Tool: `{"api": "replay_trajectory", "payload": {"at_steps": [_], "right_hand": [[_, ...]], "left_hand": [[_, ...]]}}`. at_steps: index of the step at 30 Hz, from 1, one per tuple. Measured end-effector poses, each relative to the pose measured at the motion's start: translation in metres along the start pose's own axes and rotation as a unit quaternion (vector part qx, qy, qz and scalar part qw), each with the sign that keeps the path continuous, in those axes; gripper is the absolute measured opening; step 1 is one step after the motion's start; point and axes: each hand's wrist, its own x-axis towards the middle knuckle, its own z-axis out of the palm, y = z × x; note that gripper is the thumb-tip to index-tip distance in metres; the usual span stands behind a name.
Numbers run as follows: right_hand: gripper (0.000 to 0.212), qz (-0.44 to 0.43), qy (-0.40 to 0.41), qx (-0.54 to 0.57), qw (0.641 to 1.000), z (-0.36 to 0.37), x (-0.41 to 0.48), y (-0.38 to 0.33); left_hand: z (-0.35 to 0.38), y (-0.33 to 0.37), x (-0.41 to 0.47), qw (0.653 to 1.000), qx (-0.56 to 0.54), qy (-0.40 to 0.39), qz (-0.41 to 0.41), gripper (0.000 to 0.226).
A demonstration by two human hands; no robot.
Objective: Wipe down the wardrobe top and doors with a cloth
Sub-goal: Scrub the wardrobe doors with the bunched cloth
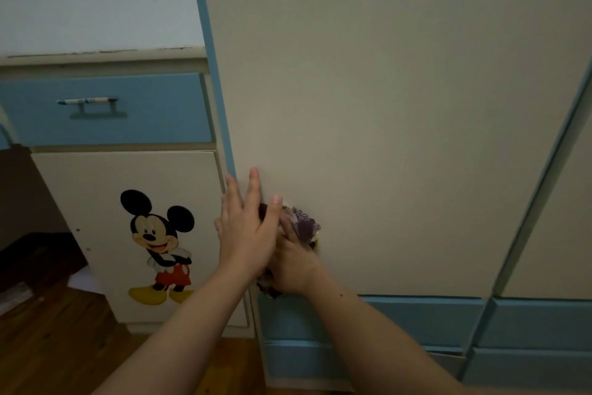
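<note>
**Cloth low on door, both hands stacked**

Left hand (248, 234), fingers flat and splayed, holds nothing and overlaps the right hand (293, 261), which presses the bunched patterned cloth (301, 223) on the cream wardrobe door (384, 106), at 7 o'clock. Cloth's long axis runs 7-to-1. Risk: the loose wad may slip out, and door edges may be missed.

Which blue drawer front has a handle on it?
The upper-left blue drawer beside the wardrobe, above the mouse sticker; the low blue drawers show none.
</note>
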Motion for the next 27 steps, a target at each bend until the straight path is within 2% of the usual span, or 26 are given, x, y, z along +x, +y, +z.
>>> {"api": "replay_trajectory", "payload": {"at_steps": [4, 7, 10, 17, 22, 25, 27], "right_hand": [[0.067, -0.009, -0.001, 0.005, 1.0, 0.007, -0.005, 0.003], [0.073, 0.017, 0.025, 0.008, 0.999, 0.002, -0.022, 0.021], [0.068, 0.054, 0.07, 0.0, 0.996, -0.002, -0.055, 0.056], [0.071, 0.136, 0.092, -0.066, 0.984, -0.01, -0.143, 0.143], [0.077, 0.245, 0.083, -0.051, 0.965, -0.014, -0.187, 0.176], [0.078, 0.323, 0.062, -0.012, 0.944, -0.01, -0.209, 0.171], [0.086, 0.384, 0.044, 0.035, 0.922, -0.003, -0.224, 0.157]], "left_hand": [[0.011, -0.006, -0.004, 1.0, 0.001, -0.017, -0.026, 0.062], [0.017, -0.006, -0.004, 0.999, -0.013, -0.014, -0.038, 0.067], [0.026, 0.0, -0.005, 0.998, -0.031, 0.0, -0.054, 0.071], [0.045, 0.034, -0.005, 0.989, -0.012, 0.028, -0.145, 0.092], [0.053, 0.042, 0.0, 0.984, -0.004, 0.037, -0.174, 0.12], [0.055, 0.042, 0.0, 0.984, -0.003, 0.044, -0.171, 0.125], [0.055, 0.042, 0.0, 0.985, -0.008, 0.047, -0.164, 0.123]]}}
